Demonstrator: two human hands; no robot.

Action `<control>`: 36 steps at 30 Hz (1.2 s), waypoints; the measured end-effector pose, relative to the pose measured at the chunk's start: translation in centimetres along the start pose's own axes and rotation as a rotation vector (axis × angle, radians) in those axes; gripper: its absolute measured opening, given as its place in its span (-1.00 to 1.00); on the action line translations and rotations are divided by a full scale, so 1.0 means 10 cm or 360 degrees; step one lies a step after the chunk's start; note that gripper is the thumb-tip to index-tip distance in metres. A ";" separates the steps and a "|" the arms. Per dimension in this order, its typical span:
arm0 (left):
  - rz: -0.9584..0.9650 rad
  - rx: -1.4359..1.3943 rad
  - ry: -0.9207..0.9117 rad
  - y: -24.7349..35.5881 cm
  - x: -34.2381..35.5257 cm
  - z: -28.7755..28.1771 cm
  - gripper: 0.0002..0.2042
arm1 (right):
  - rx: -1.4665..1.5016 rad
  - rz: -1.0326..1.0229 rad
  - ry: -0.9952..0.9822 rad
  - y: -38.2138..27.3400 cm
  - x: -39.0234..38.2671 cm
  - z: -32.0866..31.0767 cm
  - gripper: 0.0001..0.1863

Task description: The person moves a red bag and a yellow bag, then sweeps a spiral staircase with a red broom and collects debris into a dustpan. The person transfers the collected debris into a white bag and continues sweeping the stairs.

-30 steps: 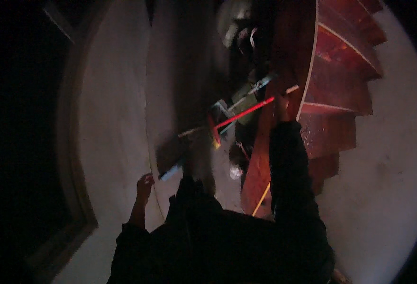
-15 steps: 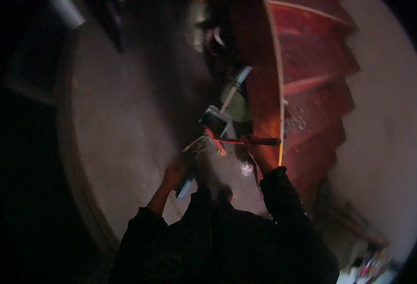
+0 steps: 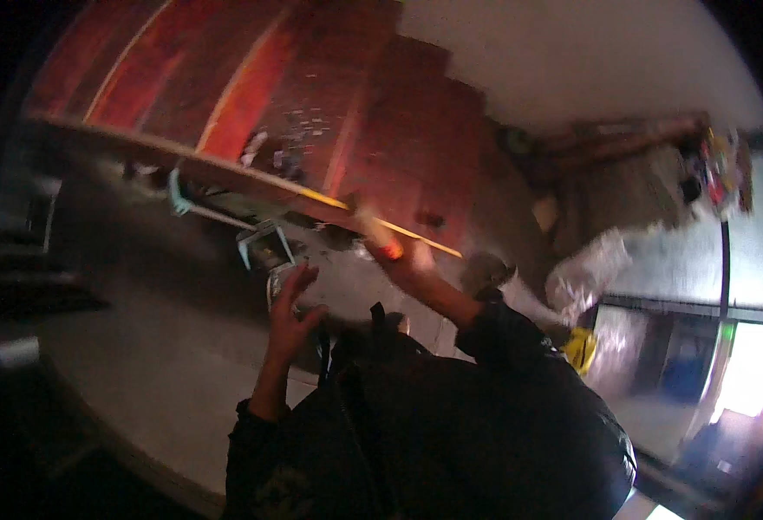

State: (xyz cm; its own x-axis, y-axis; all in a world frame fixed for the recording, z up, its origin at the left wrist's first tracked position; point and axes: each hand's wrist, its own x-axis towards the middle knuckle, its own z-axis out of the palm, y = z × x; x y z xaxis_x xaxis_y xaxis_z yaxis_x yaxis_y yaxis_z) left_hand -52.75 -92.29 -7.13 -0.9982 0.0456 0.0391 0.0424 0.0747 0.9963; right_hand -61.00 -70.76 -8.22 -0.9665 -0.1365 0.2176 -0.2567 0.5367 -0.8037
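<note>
My left hand [image 3: 288,325] is raised in front of me, fingers apart, holding nothing I can see. Beyond it on the floor lies a dustpan [image 3: 269,251] with a light-blue rim and a long pale handle. My right hand [image 3: 412,264] is closed round a short tan stick-like thing [image 3: 369,227] with an orange-red end, too blurred to name more exactly. This hand is close to the yellow lower edge [image 3: 429,241] of the red staircase [image 3: 407,139]; whether it touches is unclear.
Small pale bits [image 3: 308,121] are scattered on a stair tread. To the right are a clear plastic bag [image 3: 585,273], a draped grey-brown heap [image 3: 620,195] and a yellow object [image 3: 579,349]. A bright doorway [image 3: 750,368] stands at the far right.
My view has swung right, so the staircase now spans the upper left and the doorway shows. My left hand has come up with fingers spread. My right hand still grips something, now smeared.
</note>
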 end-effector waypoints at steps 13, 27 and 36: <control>0.0143 -0.0758 -0.0769 0.95 0.77 2.37 -0.87 | -0.0501 0.0387 0.0566 1.58 -1.20 -1.20 -0.79; 0.0100 -0.0676 -0.1774 0.81 1.71 2.32 -0.74 | -0.0695 0.1159 0.1316 1.85 -0.90 -0.61 -0.77; 0.0085 -0.0614 -0.1690 0.77 1.74 2.29 -0.69 | -0.0627 0.1171 0.1132 1.99 -0.93 -0.67 -0.79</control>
State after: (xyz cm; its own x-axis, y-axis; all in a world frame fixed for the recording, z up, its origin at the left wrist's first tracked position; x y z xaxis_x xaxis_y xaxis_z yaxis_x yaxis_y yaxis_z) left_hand -68.86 -68.10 -0.48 -0.4461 0.8765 0.1810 -0.1155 -0.2569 0.9595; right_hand -57.06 -53.22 -22.48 -0.6246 0.7703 0.1287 0.5241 0.5356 -0.6621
